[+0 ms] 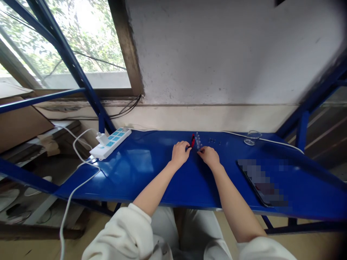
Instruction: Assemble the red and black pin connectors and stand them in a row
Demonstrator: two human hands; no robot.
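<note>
Centrally on the blue desk [151, 180], toward its back edge, the person's two hands work close together, with a small gap between them. The left hand [180, 153] curls at the near end of a small red and black piece [193, 140], thumb and fingers bent around something dark; its grip is too small in view to tell whether it is clamped on it. Just right of the red piece, a clear knobbly row [197, 140] runs away from the person, and the fingertips of the right hand [211, 157] come together at its near end; whether that grip is closed on it, I cannot tell. A few tiny bits [212, 140] lie right of the row, beyond the right hand. Farther right, near the back edge, sits a clear ring [249, 142], close to a thin white cord [273, 141]. A dark phone [255, 184], partly pixelated, lies slanted to the right of the right forearm. At the left end of the desk rests a white power strip [119, 138] with blue sockets, a white plug [102, 139] standing in it. Both sleeves [119, 234] are white. Behind the desk rises a grey wall [217, 54], with a window [94, 39] on the left.
</note>
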